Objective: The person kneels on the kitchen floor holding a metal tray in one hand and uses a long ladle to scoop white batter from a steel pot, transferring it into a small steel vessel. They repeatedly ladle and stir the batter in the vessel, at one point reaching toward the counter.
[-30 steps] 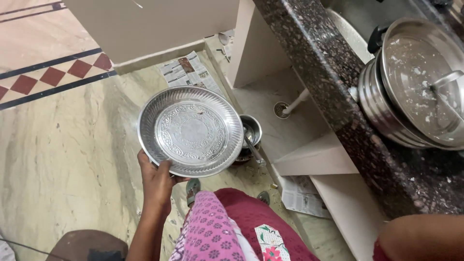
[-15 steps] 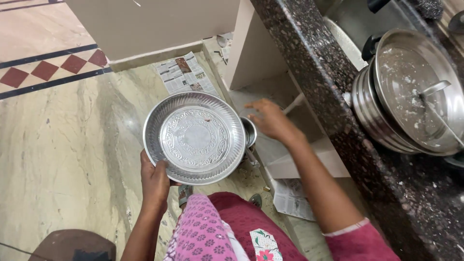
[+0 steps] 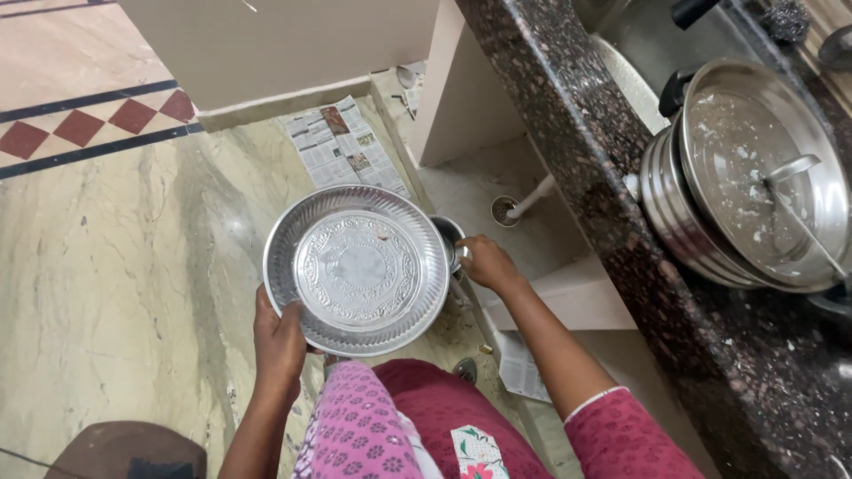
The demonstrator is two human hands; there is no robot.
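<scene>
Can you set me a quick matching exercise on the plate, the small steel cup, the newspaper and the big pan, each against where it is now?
Things:
1. embossed steel plate
2. small steel cup
3. newspaper
4. big steel pan

Places:
A. flat on the marble floor by the cabinet base
B. up in the sink beside the dark granite counter
C. held at its rim by the left hand
D. low down behind the plate, at the right hand

Pairs: 1-C, 2-D, 3-A, 4-B

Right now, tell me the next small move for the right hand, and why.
Probably close the right hand on the small steel pot and lift it. The fingers already touch its rim, it sits low beside the counter, half hidden by the plate, which the left hand holds.
</scene>
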